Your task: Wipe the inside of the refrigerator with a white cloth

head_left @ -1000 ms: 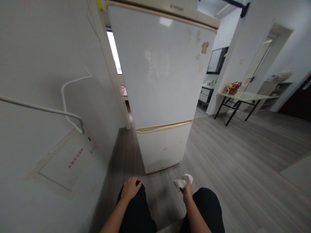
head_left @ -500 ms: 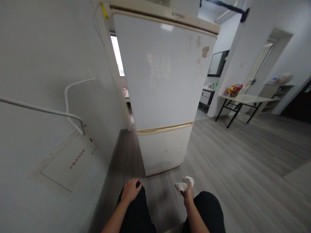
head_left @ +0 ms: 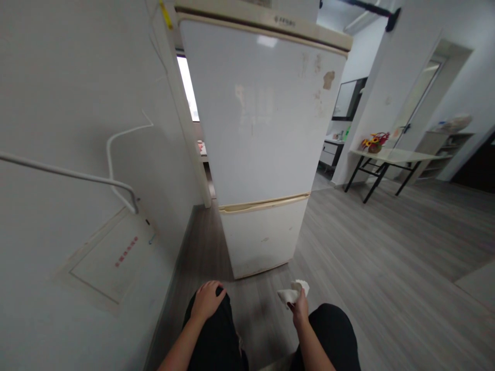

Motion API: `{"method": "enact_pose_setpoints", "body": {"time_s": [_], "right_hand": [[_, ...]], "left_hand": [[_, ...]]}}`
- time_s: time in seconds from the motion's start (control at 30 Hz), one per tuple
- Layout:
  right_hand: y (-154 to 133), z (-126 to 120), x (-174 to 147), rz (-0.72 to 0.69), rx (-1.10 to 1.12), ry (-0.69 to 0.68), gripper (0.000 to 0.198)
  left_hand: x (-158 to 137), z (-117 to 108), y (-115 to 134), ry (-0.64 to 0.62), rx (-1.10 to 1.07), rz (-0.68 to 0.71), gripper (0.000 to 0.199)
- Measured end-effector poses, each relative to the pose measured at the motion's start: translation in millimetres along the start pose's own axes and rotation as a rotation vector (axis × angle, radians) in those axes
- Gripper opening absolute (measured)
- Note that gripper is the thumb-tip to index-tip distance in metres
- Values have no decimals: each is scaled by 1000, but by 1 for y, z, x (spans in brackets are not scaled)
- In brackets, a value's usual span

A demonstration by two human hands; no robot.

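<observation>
My left hand (head_left: 209, 299) lies flat over my left knee, fingers stretched across the dark trousers. In my right hand (head_left: 300, 308), beside my right knee, is a crumpled white cloth or paper tissue (head_left: 291, 294); which of the two I cannot tell. Ahead of both hands, apart from them, stands a tall white fridge (head_left: 255, 113) with two doors, both closed. A cream handle strip (head_left: 266, 203) runs between the doors. Brownish stains and a peeled patch (head_left: 328, 80) mark the upper right of its front.
A grey wall (head_left: 77, 93) with a white cable (head_left: 69, 174) stands close on the left. Grey wood-look floor (head_left: 367, 247) stretches to the right. Further back are a table (head_left: 394, 156) with a flower basket (head_left: 375, 143) and a low shelf (head_left: 444, 147).
The view has shifted very slightly, so the background sits a little further right. Both hands keep their places, and the white cloth or tissue stays in my right hand.
</observation>
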State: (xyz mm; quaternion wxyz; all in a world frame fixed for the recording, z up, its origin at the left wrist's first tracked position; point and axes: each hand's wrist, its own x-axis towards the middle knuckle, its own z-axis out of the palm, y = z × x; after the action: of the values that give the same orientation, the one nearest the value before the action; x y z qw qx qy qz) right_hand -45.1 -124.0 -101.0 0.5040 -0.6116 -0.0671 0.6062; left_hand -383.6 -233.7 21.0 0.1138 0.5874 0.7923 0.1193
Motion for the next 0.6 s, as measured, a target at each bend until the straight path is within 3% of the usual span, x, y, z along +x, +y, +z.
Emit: {"method": "enact_pose_setpoints", "body": {"time_s": [0.6], "right_hand": [[1, -1, -3, 2, -45, -10, 68]], "left_hand": [[4, -2, 14, -42, 3, 26, 21]]}}
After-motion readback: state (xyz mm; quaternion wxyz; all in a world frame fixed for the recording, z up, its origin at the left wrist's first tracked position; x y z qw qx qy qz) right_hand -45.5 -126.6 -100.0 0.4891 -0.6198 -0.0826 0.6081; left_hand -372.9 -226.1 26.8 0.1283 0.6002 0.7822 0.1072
